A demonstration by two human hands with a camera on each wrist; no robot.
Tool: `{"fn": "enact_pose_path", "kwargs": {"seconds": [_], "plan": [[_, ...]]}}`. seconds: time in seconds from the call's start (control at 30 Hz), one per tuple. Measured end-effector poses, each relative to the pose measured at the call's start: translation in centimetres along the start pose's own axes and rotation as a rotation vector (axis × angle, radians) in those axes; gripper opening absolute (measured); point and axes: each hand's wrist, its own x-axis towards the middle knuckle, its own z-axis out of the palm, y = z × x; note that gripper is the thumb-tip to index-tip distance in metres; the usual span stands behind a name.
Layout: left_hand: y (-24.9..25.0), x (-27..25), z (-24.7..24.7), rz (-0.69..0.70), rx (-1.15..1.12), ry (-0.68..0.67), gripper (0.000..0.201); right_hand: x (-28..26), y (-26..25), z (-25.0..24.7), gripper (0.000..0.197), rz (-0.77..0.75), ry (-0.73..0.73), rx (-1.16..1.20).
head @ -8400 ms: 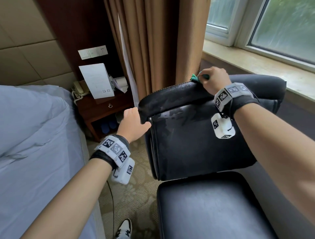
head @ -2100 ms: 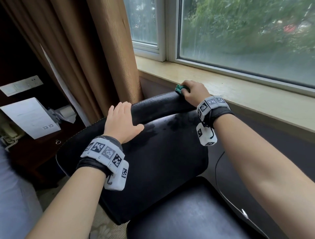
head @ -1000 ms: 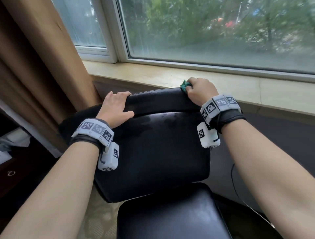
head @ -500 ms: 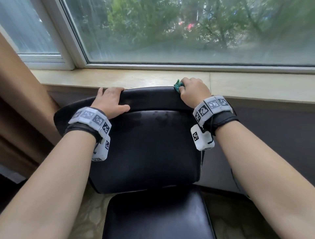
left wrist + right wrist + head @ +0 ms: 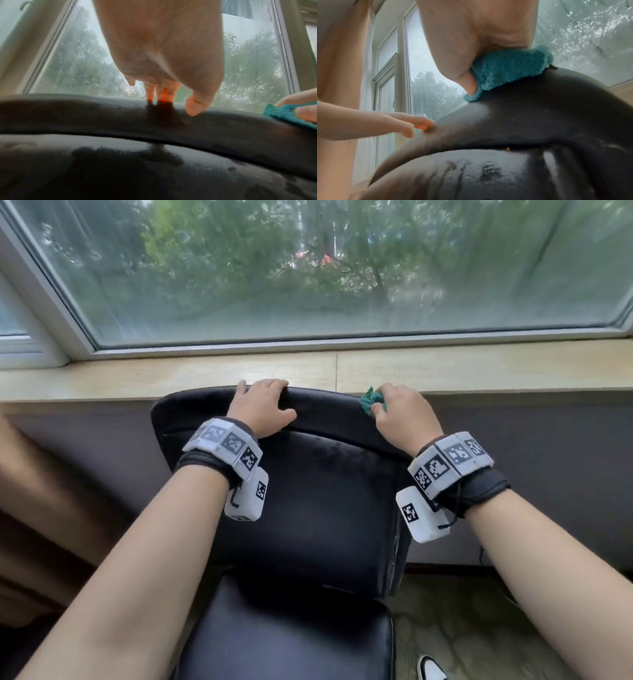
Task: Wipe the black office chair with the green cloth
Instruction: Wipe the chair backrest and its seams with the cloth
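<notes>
Below the window sill [image 5: 171, 374], my right hand [image 5: 404, 419] pinches the green cloth [image 5: 371, 402] against the black office chair [image 5: 325, 508] top; my left hand [image 5: 260, 409] grips its edge.

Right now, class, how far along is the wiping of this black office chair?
Done: damp streaks mark the backrest front. In hand: the right hand presses the green cloth on its top right corner while the left hand grips the top edge. Left, probably: the seat, with no streaks visible.
</notes>
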Motion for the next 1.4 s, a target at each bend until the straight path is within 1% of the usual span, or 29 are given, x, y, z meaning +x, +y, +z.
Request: {"fn": "enact_pose_path", "kwargs": {"seconds": [0.07, 0.2, 0.27, 0.37, 0.5, 0.57, 0.7, 0.77, 0.83, 0.97, 1.07, 1.17, 1.27, 1.33, 1.4], "plan": [[1.2, 0.1, 0.5, 0.043, -0.012, -0.001, 0.063, -1.2, 1.3, -1.1, 0.032, 0.018, -0.023, 0.064], [2.3, -0.2, 0.8, 0.125, 0.028, -0.014, 0.071, -2.6, 3.8, -4.2, 0.033, 0.112, -0.057, 0.366], [2.9, -0.4, 0.9, 0.154, 0.02, -0.008, 0.072, -3.0, 4.3, -5.3, 0.032, 0.13, -0.067, 0.413], [3.6, -0.6, 0.9, 0.189, 0.009, -0.009, 0.073, -4.2, 4.3, -5.6, 0.031, 0.131, -0.071, 0.325], [4.1, -0.6, 1.1, 0.22, 0.001, -0.016, 0.075, -6.0, 3.1, -4.6, 0.029, 0.14, 0.009, 0.178], [4.5, -0.6, 1.2, 0.22, -0.017, -0.019, 0.075, -5.3, 1.7, -4.0, 0.029, 0.144, 0.031, 0.094], [4.6, -0.7, 1.7, 0.206, -0.02, 0.008, 0.076, -2.9, -1.0, -2.3, 0.028, 0.132, -0.004, 0.008], [4.4, -0.8, 1.7, 0.198, -0.012, 0.023, 0.076, -3.0, -0.8, -2.2, 0.029, 0.133, -0.027, 0.008], [4.3, -0.8, 1.7, 0.193, -0.012, 0.026, 0.075, -4.2, 0.4, -2.9, 0.031, 0.126, -0.029, 0.05], [4.8, -0.6, 1.4, 0.179, 0.003, 0.02, 0.074, -7.3, 3.5, -4.1, 0.032, 0.167, 0.058, 0.164], [5.4, -0.7, 1.6, 0.18, -0.016, 0.022, 0.075, -8.6, 4.2, -4.4, 0.031, 0.193, 0.115, 0.173], [5.9, -0.9, 2.0, 0.186, -0.058, 0.021, 0.077, -7.3, 2.9, -4.3, 0.029, 0.179, 0.105, 0.064], [5.9, -0.7, 1.8, 0.182, -0.037, 0.017, 0.079, -4.7, 1.2, -3.3, 0.032, 0.135, 0.03, -0.038], [5.5, -0.5, 1.6, 0.178, 0.003, 0.01, 0.079, -4.3, 0.9, -2.9, 0.033, 0.121, 0.003, -0.044], [5.1, -0.3, 1.6, 0.17, 0.019, 0.001, 0.078, -5.1, 1.7, -3.2, 0.033, 0.11, 0.015, 0.012]]}}
